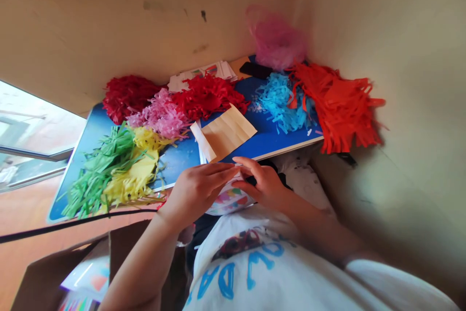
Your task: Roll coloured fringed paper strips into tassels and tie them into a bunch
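A white packet with a colourful print (231,200) is in front of my shirt, at the table's near edge. My left hand (206,184) is closed at its top edge, fingers pressed together. From the other side, my right hand (265,186) pinches the same edge with thumb and forefinger. The fingers cover part of the packet, and its contents cannot be made out. Just beyond the hands lies a sheet of brown paper (231,132) with a white strip along its left side.
Tissue-like fringe bunches lie on the blue table (182,158): green (98,170), yellow (136,175), pink (162,114), red (209,95), light blue (286,102), orange (338,107). Behind are a phone (256,70) and a pink plastic bag (278,41). A cardboard box (127,243) stands lower left, holding printed packets.
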`<state>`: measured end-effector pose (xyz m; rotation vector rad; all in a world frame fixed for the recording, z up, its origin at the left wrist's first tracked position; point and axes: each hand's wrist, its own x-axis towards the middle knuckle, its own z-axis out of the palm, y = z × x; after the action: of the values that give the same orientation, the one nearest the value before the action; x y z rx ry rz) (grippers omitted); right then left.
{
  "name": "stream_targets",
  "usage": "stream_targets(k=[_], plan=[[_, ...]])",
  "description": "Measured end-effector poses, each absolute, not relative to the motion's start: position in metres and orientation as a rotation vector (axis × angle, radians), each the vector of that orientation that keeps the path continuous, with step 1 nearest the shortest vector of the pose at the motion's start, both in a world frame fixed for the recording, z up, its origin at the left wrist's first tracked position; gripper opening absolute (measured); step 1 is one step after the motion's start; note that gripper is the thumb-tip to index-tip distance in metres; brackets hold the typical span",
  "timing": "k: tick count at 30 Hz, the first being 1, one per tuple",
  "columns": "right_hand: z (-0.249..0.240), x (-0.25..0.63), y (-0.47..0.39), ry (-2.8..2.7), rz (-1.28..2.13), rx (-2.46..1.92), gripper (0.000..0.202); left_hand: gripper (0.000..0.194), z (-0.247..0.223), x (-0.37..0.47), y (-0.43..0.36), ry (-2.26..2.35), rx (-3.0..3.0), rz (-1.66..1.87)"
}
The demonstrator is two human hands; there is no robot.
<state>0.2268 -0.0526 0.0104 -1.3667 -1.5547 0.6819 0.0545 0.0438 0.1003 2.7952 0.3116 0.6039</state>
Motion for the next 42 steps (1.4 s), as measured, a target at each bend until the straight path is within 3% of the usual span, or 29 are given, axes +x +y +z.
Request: stream_targets(k=[15,42], plan=[[0.011,0.227,-0.054,-1.632,0.560,-1.380,0.052,0.027,0.101,0.053,0.041,0.321,2.887,0.582],[0.020,0.220,-0.065,-1.581,0.687,-1.284,0.037,0.024,0.098,0.037,0.025,0.291,2.922,0.706]])
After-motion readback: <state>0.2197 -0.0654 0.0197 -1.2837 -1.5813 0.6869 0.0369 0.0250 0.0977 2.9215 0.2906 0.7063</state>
